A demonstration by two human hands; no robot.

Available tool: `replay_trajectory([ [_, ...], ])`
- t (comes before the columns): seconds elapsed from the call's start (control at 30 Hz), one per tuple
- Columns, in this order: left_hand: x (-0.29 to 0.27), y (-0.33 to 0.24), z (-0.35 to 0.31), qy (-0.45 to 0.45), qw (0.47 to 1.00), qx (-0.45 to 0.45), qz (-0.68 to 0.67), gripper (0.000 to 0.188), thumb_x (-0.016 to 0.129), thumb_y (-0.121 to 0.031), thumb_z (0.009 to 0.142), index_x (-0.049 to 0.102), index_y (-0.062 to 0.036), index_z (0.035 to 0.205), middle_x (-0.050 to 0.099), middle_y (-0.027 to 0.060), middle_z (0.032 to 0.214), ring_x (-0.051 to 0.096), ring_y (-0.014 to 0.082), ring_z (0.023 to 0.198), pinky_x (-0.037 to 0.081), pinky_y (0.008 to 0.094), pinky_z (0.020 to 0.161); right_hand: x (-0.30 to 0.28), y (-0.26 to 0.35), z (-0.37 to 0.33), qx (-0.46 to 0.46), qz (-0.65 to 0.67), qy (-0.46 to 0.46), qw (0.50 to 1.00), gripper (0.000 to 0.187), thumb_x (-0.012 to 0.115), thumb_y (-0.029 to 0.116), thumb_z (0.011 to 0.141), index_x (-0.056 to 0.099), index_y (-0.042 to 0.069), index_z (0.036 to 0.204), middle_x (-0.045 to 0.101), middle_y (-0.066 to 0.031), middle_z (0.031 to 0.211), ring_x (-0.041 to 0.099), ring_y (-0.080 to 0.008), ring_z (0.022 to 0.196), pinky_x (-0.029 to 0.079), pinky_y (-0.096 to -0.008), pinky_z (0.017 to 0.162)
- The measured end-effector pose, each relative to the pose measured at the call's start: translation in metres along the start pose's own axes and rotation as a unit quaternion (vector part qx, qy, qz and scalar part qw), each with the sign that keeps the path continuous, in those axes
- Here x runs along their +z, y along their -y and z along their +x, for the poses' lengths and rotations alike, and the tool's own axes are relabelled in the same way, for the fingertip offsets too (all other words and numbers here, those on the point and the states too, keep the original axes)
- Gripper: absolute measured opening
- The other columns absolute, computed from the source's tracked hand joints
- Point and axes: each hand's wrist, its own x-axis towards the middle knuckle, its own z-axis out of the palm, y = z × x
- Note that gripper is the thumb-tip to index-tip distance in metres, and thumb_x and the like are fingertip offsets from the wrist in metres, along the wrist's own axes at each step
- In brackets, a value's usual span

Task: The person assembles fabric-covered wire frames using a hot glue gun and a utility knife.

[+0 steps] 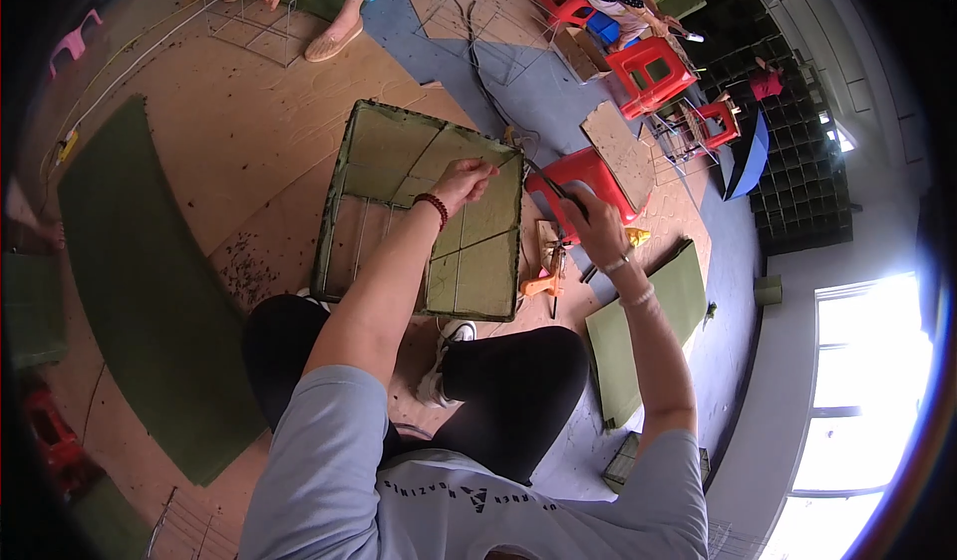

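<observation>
In the head view, a box-shaped wire frame [474, 261] partly covered in green stands in front of the person, above the crossed legs. Its open side faces up toward the camera. Its outline looks nearly square, so a clear long axis is hard to tell; the far edge slopes down to the right, and the left edge leans outward toward the person. Bare wires show through on its left part.

The left hand [469, 183], with a dark red bead bracelet at the wrist, is over the frame near its far right corner. Its grip is closed in a pinch, fingertips toward the right; whether anything fine is between them is too small to tell.

The right hand [598, 229] is beyond the frame's right edge, its grip curled closed around a dark slender tool [550, 183]. The tool's long axis runs diagonally, from the hand up and left, its far end pointing at the frame's far right corner; whether they touch cannot be told.

A red stool [610, 176] is just past the right hand. An orange-handled tool [541, 285] lies beside the frame, and green sheets lie on either side, the left one [150, 301] long and curved by the lens.
</observation>
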Motion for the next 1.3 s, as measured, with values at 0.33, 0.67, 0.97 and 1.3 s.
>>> replay_trajectory([
  [0.33, 0.007, -0.009, -0.009, -0.05, 0.994, -0.016, 0.091, 0.015, 0.045, -0.011, 0.091, 0.058, -0.0049, 0.089, 0.036, -0.006, 0.051, 0.033, 0.0038, 0.042, 0.025, 0.0204, 0.039, 0.025, 0.022, 0.063, 0.026, -0.228, 0.124, 0.965, 0.033, 0.046, 0.036, 0.09, 0.059, 0.006, 0.093, 0.063, -0.0202, 0.084, 0.06, -0.0378, 0.083, 0.047, -0.0461, 0.075],
  [0.67, -0.088, 0.039, -0.002, -0.19, 0.73, -0.029, 0.656, 0.022, 0.045, -0.008, 0.083, 0.064, -0.0022, 0.092, 0.066, 0.0141, 0.077, 0.064, 0.0272, 0.069, 0.05, 0.0408, 0.058, 0.046, 0.053, 0.083, 0.028, -0.236, 0.179, 0.955, 0.038, 0.045, 0.04, 0.09, 0.06, 0.005, 0.094, 0.062, -0.02, 0.094, 0.059, -0.0362, 0.092, 0.047, -0.0446, 0.08],
  [0.97, -0.043, -0.047, -0.071, -0.129, 0.584, -0.287, 0.749, 0.031, 0.047, -0.019, 0.087, 0.061, -0.0055, 0.111, 0.058, 0.0132, 0.118, 0.059, 0.0311, 0.103, 0.05, 0.0395, 0.084, 0.051, 0.024, 0.06, 0.012, -0.178, 0.108, 0.978, 0.036, 0.045, 0.039, 0.089, 0.059, 0.007, 0.096, 0.062, -0.0215, 0.085, 0.059, -0.0388, 0.085, 0.046, -0.0469, 0.077],
  [1.3, -0.022, -0.095, -0.122, 0.075, 0.439, -0.047, 0.894, 0.023, 0.044, -0.004, 0.083, 0.065, 0.0006, 0.091, 0.063, 0.0186, 0.098, 0.062, 0.0317, 0.092, 0.051, 0.0406, 0.077, 0.078, 0.034, 0.092, -0.028, -0.186, 0.075, 0.979, 0.04, 0.042, 0.041, 0.091, 0.056, 0.004, 0.092, 0.063, -0.0198, 0.084, 0.06, -0.0366, 0.085, 0.047, -0.0459, 0.074],
])
